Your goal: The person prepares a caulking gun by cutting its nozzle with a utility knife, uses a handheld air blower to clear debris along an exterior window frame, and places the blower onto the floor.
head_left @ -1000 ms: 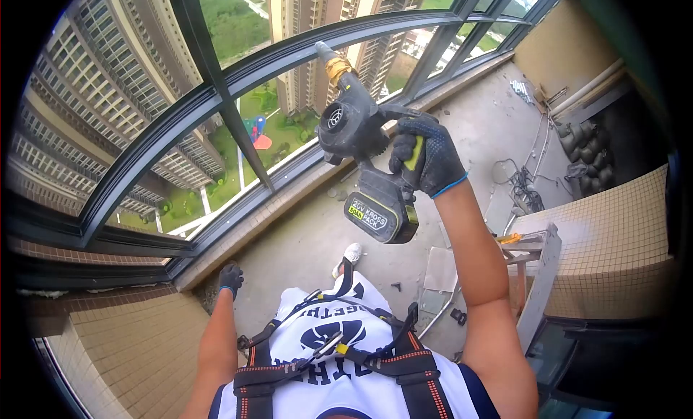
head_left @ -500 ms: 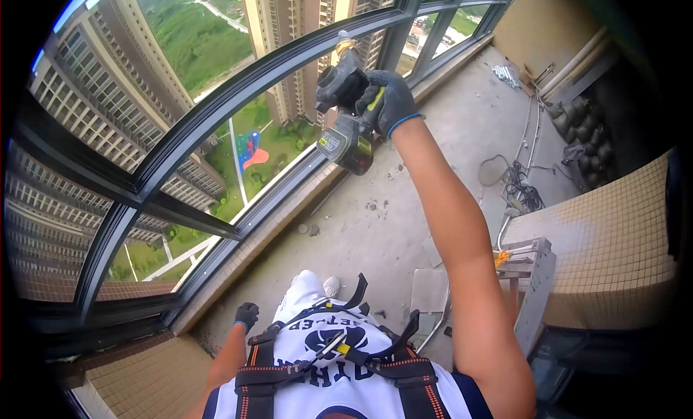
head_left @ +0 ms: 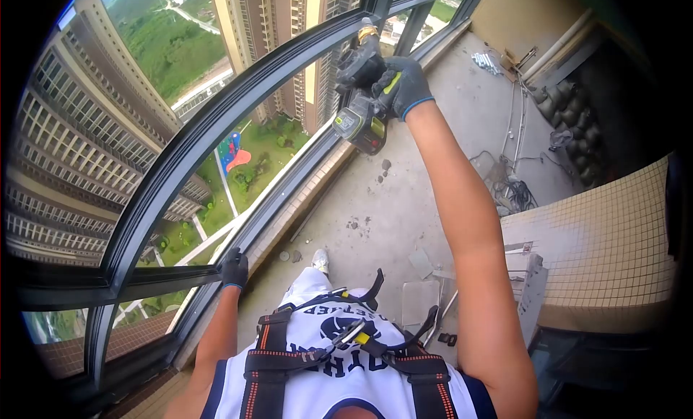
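Observation:
My right hand [head_left: 408,87], in a dark glove with a blue cuff, is closed around the handle of a cordless drill [head_left: 361,69]. The drill's nose points away from me, close to the curved upper rail of the dark window frame [head_left: 189,114]. Its battery pack [head_left: 361,124] faces me. My left hand [head_left: 234,267], gloved the same way, is at the frame where a crossbar meets the lower rail. Its fingers appear curled on the bar, partly hidden.
Safety harness straps [head_left: 271,365] cross my chest. A low sill [head_left: 307,201] runs under the window; towers and greenery lie far below outside. Rubble and a flat board [head_left: 420,301] lie on the concrete floor. Coiled cable [head_left: 518,195], dark sacks [head_left: 570,119] and a tiled curved wall [head_left: 599,238] are to the right.
My left hand has come up and forward from beside my leg onto the window frame. My right hand still holds the drill, now slightly further right and up in view. The view has shifted.

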A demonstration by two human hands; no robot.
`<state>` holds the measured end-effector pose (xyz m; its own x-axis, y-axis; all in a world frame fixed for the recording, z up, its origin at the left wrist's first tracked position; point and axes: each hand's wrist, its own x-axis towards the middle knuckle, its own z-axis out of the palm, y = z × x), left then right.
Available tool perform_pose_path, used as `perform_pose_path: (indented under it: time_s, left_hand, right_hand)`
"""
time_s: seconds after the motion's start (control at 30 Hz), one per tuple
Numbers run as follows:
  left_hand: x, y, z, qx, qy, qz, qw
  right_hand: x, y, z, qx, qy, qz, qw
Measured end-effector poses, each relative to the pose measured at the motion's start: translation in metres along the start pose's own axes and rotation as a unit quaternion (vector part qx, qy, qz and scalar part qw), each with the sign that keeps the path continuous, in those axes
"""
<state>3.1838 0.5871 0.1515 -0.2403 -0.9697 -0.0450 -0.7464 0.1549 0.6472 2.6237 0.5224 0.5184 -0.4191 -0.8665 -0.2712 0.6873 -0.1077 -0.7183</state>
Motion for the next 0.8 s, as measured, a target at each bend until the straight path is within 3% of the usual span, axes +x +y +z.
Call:
perform_pose_path:
  time_s: [0.03, 0.07, 0.23, 0.3, 0.37, 0.43, 0.47, 0.5, 0.57, 0.6, 0.63, 0.7, 0.77, 0.8]
  left_hand:
    - [0.024, 0.045, -0.009, -0.053, -0.009, 0.011, 0.998]
    - [0.048, 0.075, -0.015, -0.05, 0.027, 0.085, 0.995]
    - [0.141, 0.235, -0.086, -0.018, 0.186, 0.327, 0.926]
    - [0.176, 0.286, -0.116, -0.029, 0.244, 0.391, 0.887]
    - [0.211, 0.314, -0.135, 0.062, 0.302, 0.424, 0.852]
    - [0.247, 0.33, -0.142, 0.099, 0.311, 0.384, 0.864]
    - [0.263, 0.329, -0.142, 0.14, 0.311, 0.352, 0.872]
    - [0.275, 0.323, -0.14, 0.178, 0.31, 0.318, 0.878]
    - [0.291, 0.298, -0.131, 0.199, 0.287, 0.25, 0.903]
    - [0.299, 0.282, -0.123, 0.232, 0.248, 0.148, 0.929]
    - [0.299, 0.285, -0.124, 0.24, 0.251, 0.137, 0.928]
    - [0.288, 0.299, -0.125, 0.278, 0.218, 0.129, 0.927]
    - [0.288, 0.298, -0.128, 0.276, 0.214, 0.126, 0.929]
    - [0.287, 0.298, -0.13, 0.276, 0.209, 0.125, 0.93]
  right_hand:
    - [0.0, -0.003, -0.011, -0.025, -0.006, -0.026, 0.999]
    - [-0.014, -0.004, -0.012, -0.079, 0.026, -0.072, 0.994]
    - [-0.019, -0.027, -0.048, -0.108, 0.018, -0.064, 0.992]
    - [-0.025, -0.032, -0.041, -0.128, -0.005, -0.056, 0.99]
    - [-0.037, -0.045, -0.028, -0.112, 0.002, -0.025, 0.993]
    - [-0.049, -0.059, -0.037, -0.177, -0.065, 0.008, 0.982]
    - [-0.046, -0.065, -0.063, -0.123, -0.061, 0.092, 0.986]
    - [-0.068, -0.066, -0.068, -0.204, -0.031, 0.053, 0.977]
    - [-0.09, -0.075, -0.113, -0.147, -0.038, 0.134, 0.979]
    - [-0.103, -0.071, -0.139, -0.135, -0.022, 0.116, 0.984]
    - [-0.115, -0.065, -0.146, -0.183, -0.016, 0.054, 0.981]
    - [-0.115, -0.045, -0.18, -0.146, -0.017, 0.062, 0.987]
    - [-0.089, -0.006, -0.217, -0.27, 0.03, 0.061, 0.96]
    - [-0.073, 0.013, -0.223, -0.248, 0.058, 0.085, 0.963]
